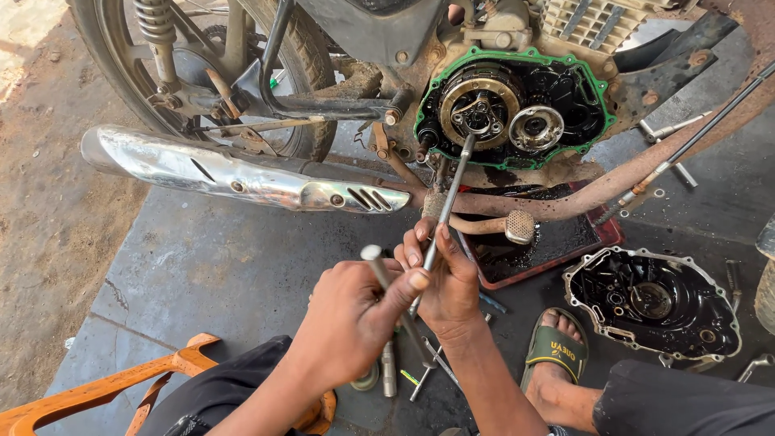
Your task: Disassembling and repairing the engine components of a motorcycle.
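Orange plastic stool (105, 387) edge sits nearest, bottom left, beside the person's dark-clad knee. Loose sockets and bits (395, 371) lie on the concrete under the hands, kept within reach. Left hand (351, 323) is closed around the T-handle crossbar (375, 260), thumb pressed over it, apparently for turning leverage. Right hand (448, 282) wraps the long wrench shaft (448, 202) with fingers curled shut and fingertips pinching it, likely steadying the line to the engine. Foot in a green sandal (557, 351) is planted to the right, next to the removed clutch cover (652, 303), which lies inside-up on the ground, well apart from the engine. Red drain tray (601, 234) sits directly below the open case, dark oil pooled in it. Kick lever (504, 226) hangs over the tray. Wrench tip meets the centre of the clutch assembly (480, 109), inside the green gasket (517, 56) outline. Chrome exhaust (242, 173) runs left; rear wheel (202, 56) is farthest back.
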